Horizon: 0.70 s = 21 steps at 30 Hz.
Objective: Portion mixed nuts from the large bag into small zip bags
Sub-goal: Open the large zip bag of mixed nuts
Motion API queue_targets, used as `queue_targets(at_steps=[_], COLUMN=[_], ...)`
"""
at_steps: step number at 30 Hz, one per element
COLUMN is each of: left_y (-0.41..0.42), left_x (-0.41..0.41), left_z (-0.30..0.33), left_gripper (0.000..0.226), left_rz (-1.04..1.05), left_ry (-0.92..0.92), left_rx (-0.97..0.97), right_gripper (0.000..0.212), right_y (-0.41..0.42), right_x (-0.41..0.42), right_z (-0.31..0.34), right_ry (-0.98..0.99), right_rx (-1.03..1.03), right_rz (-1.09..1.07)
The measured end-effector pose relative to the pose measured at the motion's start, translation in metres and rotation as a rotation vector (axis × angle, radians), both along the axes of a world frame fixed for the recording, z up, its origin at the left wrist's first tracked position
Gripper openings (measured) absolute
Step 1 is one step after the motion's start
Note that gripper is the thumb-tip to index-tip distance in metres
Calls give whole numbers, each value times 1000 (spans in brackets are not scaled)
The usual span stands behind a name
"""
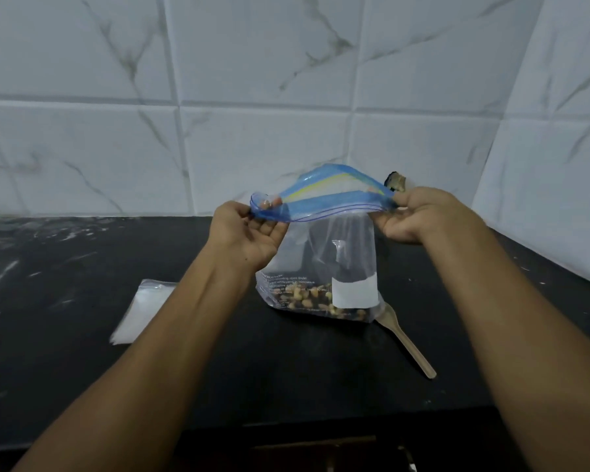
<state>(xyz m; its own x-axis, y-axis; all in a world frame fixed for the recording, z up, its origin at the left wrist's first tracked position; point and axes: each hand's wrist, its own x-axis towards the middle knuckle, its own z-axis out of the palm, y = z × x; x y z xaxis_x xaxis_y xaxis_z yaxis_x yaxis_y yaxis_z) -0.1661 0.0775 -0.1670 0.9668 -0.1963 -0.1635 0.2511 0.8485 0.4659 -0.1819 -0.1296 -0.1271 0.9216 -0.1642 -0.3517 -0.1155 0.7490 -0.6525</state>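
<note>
Two hands at work on one item, all places given from the large bag. Bag: clear plastic, blue zip band at top, upright on the dark counter, its base resting there; held up by the mouth so the contents stay settled and cannot spill. Nuts: shallow layer at the bag's bottom, mixed pale and dark pieces, well below the mouth. Left hand: at the band's left end, palm turned up, thumb and fingertips pinching the plastic, one fingertip visible through the blue from inside. Right hand: at the band's right end, thumb and fingers pressed together on the strip, remaining fingers curled. Band arches upward between the two grips, its layers apparently parted, which reads as the zip being pulled open from both ends to make a mouth wide enough for scooping; whether the seal is fully undone cannot be told. Spoon: pale, wood-like, lying on the counter at the bag's right foot, bowl tucked under or behind the bag's corner, handle pointing toward the person; placed within reach of the right hand, likely for lifting portions. Small bags: flat clear stack on the counter left of the bag, partly hidden by the left forearm, none filled as far as visible; count cannot be told. Tiled wall: behind the bag.
</note>
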Motion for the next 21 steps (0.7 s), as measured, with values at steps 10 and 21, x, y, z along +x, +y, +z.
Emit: queue_targets(at_steps=[10, 21], left_y=[11, 10], left_x=[-3, 51], left_z=[14, 4], left_gripper=[51, 28], left_rz=[290, -272], left_ry=[-472, -386], left_rx=[1495, 1039], right_gripper=[28, 30], right_y=[11, -11], right_x=[7, -24], right_z=[-16, -25], right_ry=[47, -103], right_rx=[-533, -402], right_rz=[-14, 360])
